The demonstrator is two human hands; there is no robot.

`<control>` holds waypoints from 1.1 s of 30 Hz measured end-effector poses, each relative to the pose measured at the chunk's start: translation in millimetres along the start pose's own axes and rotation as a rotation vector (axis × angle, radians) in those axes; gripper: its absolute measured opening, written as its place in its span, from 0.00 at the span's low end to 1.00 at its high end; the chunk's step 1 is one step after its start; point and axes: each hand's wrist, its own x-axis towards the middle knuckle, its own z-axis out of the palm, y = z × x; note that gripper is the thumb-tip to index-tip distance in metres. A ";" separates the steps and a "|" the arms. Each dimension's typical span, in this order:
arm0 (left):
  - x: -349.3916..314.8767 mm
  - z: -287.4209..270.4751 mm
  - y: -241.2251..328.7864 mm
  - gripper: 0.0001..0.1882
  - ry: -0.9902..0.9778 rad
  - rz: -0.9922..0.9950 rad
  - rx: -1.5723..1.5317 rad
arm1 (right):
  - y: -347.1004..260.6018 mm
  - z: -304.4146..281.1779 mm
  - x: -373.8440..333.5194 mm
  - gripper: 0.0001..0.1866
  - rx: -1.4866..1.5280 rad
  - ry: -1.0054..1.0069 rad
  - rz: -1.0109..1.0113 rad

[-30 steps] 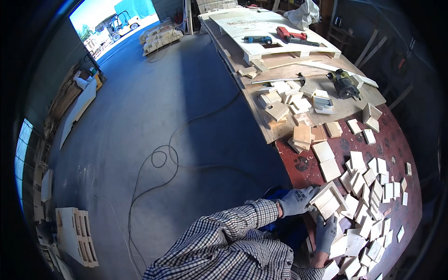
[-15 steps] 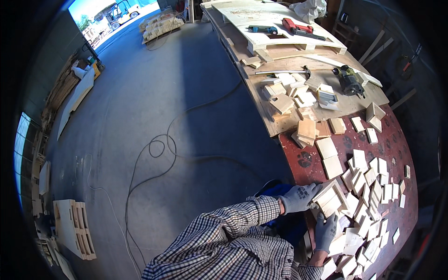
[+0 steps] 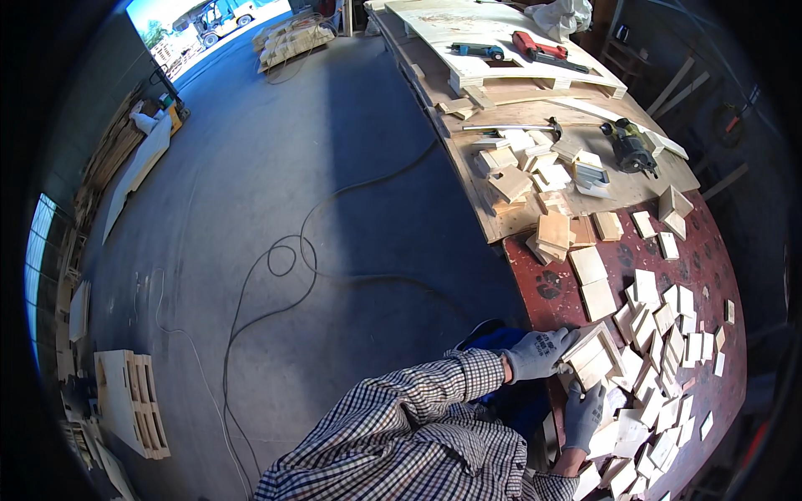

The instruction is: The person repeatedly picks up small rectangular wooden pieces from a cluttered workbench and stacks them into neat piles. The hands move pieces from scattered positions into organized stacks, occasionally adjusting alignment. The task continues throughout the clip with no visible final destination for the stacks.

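A small pale wooden box [image 3: 593,357] with raised edges is held over the near edge of the red-brown table. My left hand [image 3: 539,354], in a grey work glove, grips its left side. From below, my gloved right hand [image 3: 582,415] has its fingers closed on the lower edge of the same box. Loose small wooden blocks [image 3: 632,430] lie in a heap just right of both hands. Two flat square wooden pieces [image 3: 592,282] lie end to end beyond the box.
On the plywood worktop [image 3: 468,179] are a hammer [image 3: 555,128], a dark green power tool [image 3: 628,149] and more small wooden boxes [image 3: 510,182]. A red nail gun [image 3: 535,48] and a blue tool [image 3: 478,51] lie farther back. A black hose [image 3: 313,250] loops over the floor.
The view has shifted slightly. Both hands keep their hold on the wooden box, with no clear movement of it.
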 end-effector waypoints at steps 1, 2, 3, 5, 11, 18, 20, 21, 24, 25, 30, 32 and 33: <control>-0.2 0.0 0.2 0.42 0.002 -0.001 -0.003 | -2.4 -1.6 0.1 0.33 0.005 -0.012 0.009; 0.0 -0.4 0.5 0.42 0.005 0.001 -0.006 | -2.1 -1.8 0.3 0.33 0.006 -0.013 0.004; -0.1 -0.5 0.6 0.42 0.007 0.001 -0.004 | -1.3 -1.9 0.5 0.33 0.008 -0.015 0.000; -0.4 -0.1 1.2 0.42 0.010 0.002 -0.001 | -0.2 -1.4 0.2 0.33 0.003 -0.011 -0.003; 0.1 0.5 0.0 0.42 0.003 -0.003 -0.015 | 0.2 -1.2 -0.2 0.32 0.002 -0.009 -0.001; -0.2 2.3 -0.3 0.43 0.010 0.005 0.018 | 0.7 -0.5 -0.1 0.32 -0.007 -0.002 -0.003; -0.9 1.0 0.9 0.42 0.018 0.001 0.021 | -0.1 -0.8 -0.5 0.32 -0.010 0.000 0.000; -0.9 3.0 -0.1 0.42 0.025 0.005 0.020 | -1.2 -1.6 -0.5 0.32 -0.010 -0.003 0.005; -0.5 6.5 -1.6 0.42 0.035 0.010 0.018 | -2.1 -1.6 -0.7 0.32 -0.015 -0.002 0.015; -0.4 5.6 -1.3 0.42 0.030 0.007 0.019 | -2.1 -1.3 -0.8 0.32 -0.018 0.001 0.018; 0.7 1.3 0.2 0.42 0.009 0.001 -0.005 | 0.5 0.5 -0.7 0.33 -0.016 0.005 0.005; 0.1 -1.5 1.8 0.42 0.001 -0.004 -0.008 | 1.9 1.2 -0.2 0.33 -0.014 0.003 0.004; -0.3 0.4 0.7 0.41 0.014 0.003 -0.008 | 2.0 1.4 0.1 0.33 -0.013 0.000 0.007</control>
